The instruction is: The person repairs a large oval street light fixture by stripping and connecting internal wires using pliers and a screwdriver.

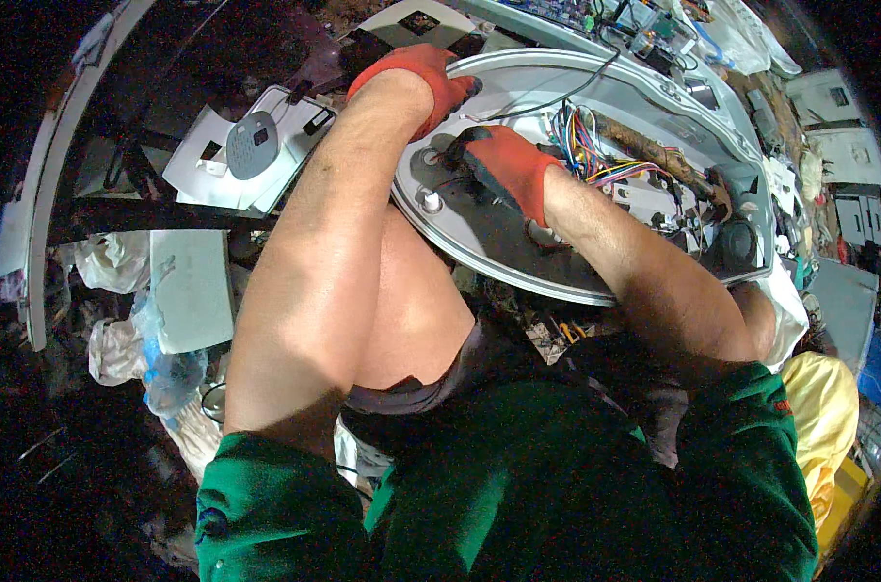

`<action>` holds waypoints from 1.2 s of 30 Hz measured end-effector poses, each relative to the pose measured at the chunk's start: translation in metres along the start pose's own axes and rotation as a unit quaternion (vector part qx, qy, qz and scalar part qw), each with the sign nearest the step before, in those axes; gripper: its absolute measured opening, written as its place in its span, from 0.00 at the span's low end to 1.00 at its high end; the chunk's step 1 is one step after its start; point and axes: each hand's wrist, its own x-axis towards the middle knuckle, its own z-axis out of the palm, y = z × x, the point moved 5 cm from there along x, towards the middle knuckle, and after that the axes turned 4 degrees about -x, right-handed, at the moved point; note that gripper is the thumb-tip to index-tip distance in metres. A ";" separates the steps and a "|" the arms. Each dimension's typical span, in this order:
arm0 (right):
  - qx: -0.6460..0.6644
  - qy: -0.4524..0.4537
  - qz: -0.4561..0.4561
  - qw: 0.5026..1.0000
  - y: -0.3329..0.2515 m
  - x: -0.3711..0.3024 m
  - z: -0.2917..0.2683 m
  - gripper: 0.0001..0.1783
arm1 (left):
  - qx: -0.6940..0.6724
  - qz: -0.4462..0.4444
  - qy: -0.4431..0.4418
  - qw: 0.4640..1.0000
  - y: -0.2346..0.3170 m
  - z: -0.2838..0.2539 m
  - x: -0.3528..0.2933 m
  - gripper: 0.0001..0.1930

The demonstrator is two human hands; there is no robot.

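A large grey oval plastic housing (518,281) lies in front of me, its inside facing up. My left hand (411,82), in a red glove with dark fingers, is closed over the housing's far left rim. Inside the shell, my right hand (508,165), gloved the same way, is bent down near the left end with its fingers drawn together. Whatever those fingers hold is hidden. Close by stands a white knob-like post (430,201). Bundled coloured wires (581,141) spread to the right of my right hand, beside a brown tube-shaped part (644,145).
Left of the housing are white panels (203,160) with a grey rounded device (253,145) on them. A pale flat box (190,291) and plastic bags (174,373) lie lower left. Circuit boards (576,15) sit beyond the rim; a yellow bag (818,417) is at the right.
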 end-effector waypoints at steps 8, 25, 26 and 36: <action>-0.019 -0.112 -0.072 0.991 -0.011 -0.020 -0.010 0.17 | -0.033 -0.015 0.007 0.999 -0.009 -0.002 -0.003 0.29; 0.093 -0.098 -0.043 0.990 -0.005 0.005 0.016 0.15 | 0.000 -0.026 0.015 1.000 -0.002 0.002 -0.006 0.28; 0.073 -0.108 -0.050 0.990 -0.005 0.004 0.018 0.16 | -0.001 -0.018 0.001 1.000 -0.002 0.001 -0.009 0.28; -0.048 -0.018 -0.113 0.992 -0.012 -0.013 0.032 0.20 | -0.016 -0.008 0.032 0.999 -0.011 0.008 -0.015 0.27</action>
